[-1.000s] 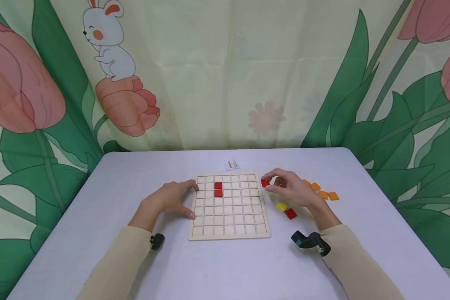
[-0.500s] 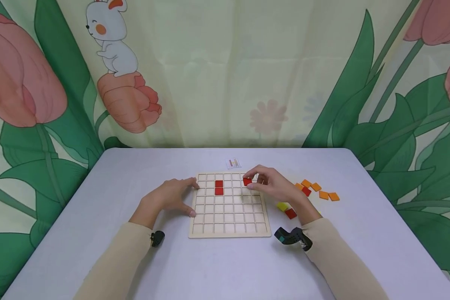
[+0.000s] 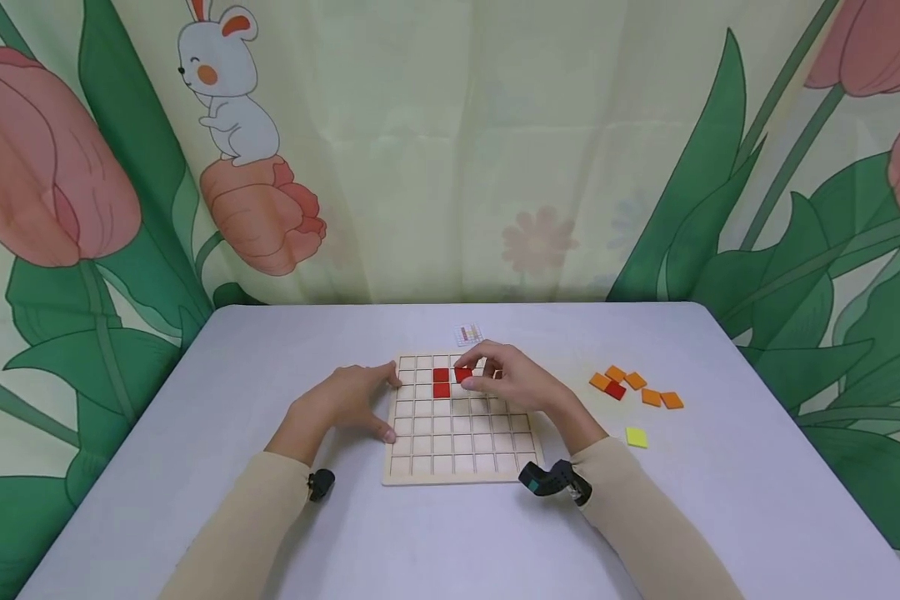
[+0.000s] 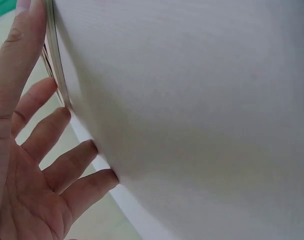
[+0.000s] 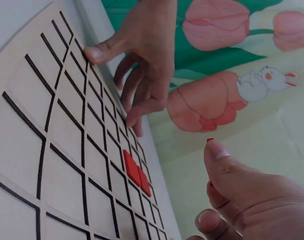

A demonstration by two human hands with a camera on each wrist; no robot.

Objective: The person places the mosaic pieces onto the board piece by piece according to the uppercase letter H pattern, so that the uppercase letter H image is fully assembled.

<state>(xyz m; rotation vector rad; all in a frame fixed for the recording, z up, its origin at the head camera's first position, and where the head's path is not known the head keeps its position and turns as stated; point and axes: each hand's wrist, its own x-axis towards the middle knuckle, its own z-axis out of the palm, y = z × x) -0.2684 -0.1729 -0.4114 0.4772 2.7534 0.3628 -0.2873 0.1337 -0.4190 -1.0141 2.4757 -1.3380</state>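
A square wooden grid board (image 3: pixel 461 460) lies on the table. Two red tiles, a far one (image 3: pixel 441 375) and a near one (image 3: pixel 441 391), sit in adjoining squares of one column. My right hand (image 3: pixel 521 382) is over the far part of the board, pinching another red tile (image 3: pixel 462 375) between thumb and fingertips, just right of the far tile. In the right wrist view only a sliver of the held tile (image 5: pixel 210 139) shows at the thumb tip. My left hand (image 3: pixel 345 406) rests against the board's left edge, thumb and fingers spread; its fingertips (image 4: pixel 112 176) also show in the left wrist view.
Right of the board lie several orange tiles (image 3: pixel 651 397), a red tile (image 3: pixel 615 390) among them and a yellow tile (image 3: pixel 636 437) nearer me. A small printed card (image 3: pixel 468 335) lies behind the board. A patterned curtain (image 3: pixel 420 167) hangs behind the table.
My right hand has carried the pinched red tile leftward from beside the board to over it, close to the two red tiles. The left hand stays at the board's edge.
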